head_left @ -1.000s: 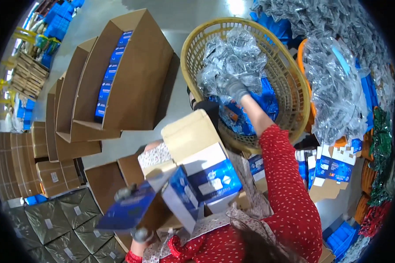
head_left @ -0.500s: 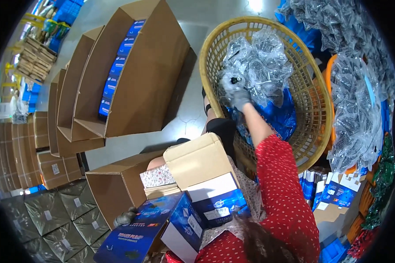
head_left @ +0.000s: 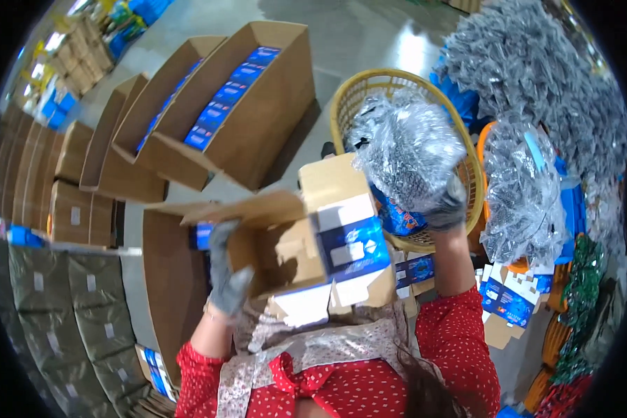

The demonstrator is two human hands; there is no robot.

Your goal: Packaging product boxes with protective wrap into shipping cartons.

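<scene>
My left hand (head_left: 228, 272), in a grey glove, grips the left side of an open cardboard box (head_left: 285, 259), brown inside and blue printed outside. The box lies tilted over my lap with its flaps out, and its inside shows no contents. Beside it on the right is a blue and white printed carton (head_left: 355, 245) with a raised brown flap. My right hand (head_left: 447, 205), also gloved, is closed around the lower right of a clear bubble-wrapped bundle (head_left: 407, 150) over the yellow woven basket (head_left: 339, 104). What the wrap contains cannot be made out.
Large open cartons (head_left: 275, 104) holding rows of blue boxes stand at the far left. Another tall carton (head_left: 171, 272) is left of my lap. An orange-rimmed tub (head_left: 484, 150) with wrapped bundles stands right of the basket. Flattened blue cartons (head_left: 508, 296) lie at the right.
My right hand has come nearer, lifting the bubble-wrapped bundle. My left hand has moved up; an open box now stands upright in it, where a blue box lay flat. The view has shifted.
</scene>
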